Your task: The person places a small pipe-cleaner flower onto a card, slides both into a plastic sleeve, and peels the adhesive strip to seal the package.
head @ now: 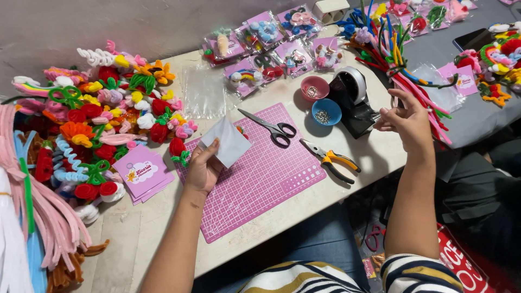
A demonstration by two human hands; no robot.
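I see left hand (203, 168) over pink cutting mat (255, 173), grip pinching small clear bag (228, 142) by lower edge. Bag looks light, flimsy, slippery; I judge corner pinch safest. Right hand (404, 119) at black tape dispenser (353, 103), fingers curled, apparently drawing tape; can't tell for sure. Scissors (271, 128) and pliers (328, 160) lie between on counter (135, 233).

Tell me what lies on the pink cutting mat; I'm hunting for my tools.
Scissors lie on the pink cutting mat; the pliers overlap its right edge. The left hand holds a clear packet above it, hiding what lies beneath.
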